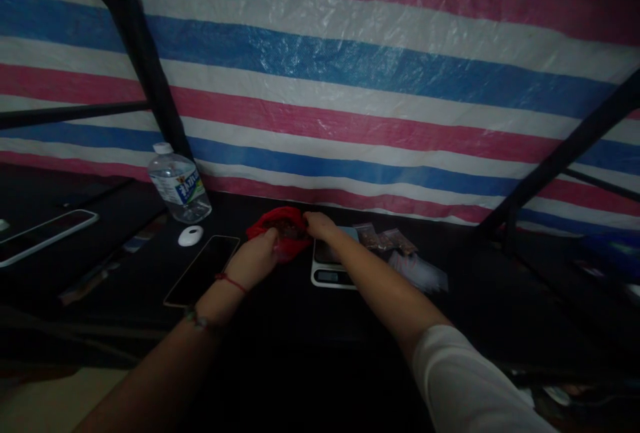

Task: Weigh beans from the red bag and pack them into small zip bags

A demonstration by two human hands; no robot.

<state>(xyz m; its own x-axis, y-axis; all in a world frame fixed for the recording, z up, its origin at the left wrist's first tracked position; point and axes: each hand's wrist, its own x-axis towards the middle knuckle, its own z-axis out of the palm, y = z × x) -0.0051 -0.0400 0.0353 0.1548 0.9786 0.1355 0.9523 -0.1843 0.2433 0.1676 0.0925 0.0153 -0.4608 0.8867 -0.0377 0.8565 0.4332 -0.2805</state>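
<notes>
A red plastic bag stands with its mouth spread on the black table, small brown contents showing inside. My left hand is closed on the bag's near left rim. On its right rim, my right hand pinches the edge with bent fingers. Just right of the bag lies a white kitchen scale, partly hidden under my right forearm. Beyond that forearm are several small clear bags with brown contents and a stack of clear plastic bags.
A dark-screened phone lies left of my left hand, with a white computer mouse behind it. Near the black metal post stands a clear plastic bottle. Another phone lies far left. Striped plastic sheeting hangs behind the table.
</notes>
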